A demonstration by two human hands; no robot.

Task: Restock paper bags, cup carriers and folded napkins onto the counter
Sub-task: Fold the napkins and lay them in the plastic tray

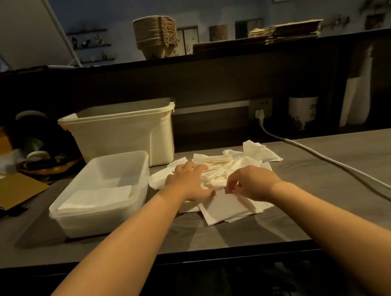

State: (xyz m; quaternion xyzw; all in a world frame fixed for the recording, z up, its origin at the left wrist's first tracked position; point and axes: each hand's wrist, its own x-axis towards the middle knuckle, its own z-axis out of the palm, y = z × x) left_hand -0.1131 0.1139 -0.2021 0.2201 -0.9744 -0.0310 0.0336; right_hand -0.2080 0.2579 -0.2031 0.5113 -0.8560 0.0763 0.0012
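Sorting these soft white paper napkins (pixel 218 172) needs a gentle touch. They are thin, light and floppy, and they tear or crumple if you pull hard. They lie in a messy heap on the grey wooden worktop (pixel 311 201), right in front of you. Your left hand (pixel 189 183) lies on the heap with its fingers spread out flat, pressing it down. Your right hand (pixel 249 185) has its fingers curled in, and the tips look to pinch the edge of one napkin at the near side of the heap. Take each napkin by a corner or an edge, and hold the rest down so they do not slide along.

Just left of the heap sits a low clear plastic tray (pixel 98 220). A small flat stack of folded white napkins (pixel 95 197) lies in it. Behind it stands a tall cream plastic bin (pixel 121 133); you cannot see what is inside. Up on the dark high counter (pixel 101 69) stand a stack of brown pulp cup carriers (pixel 156 37) and a flat pile of brown paper bags (pixel 293 30).
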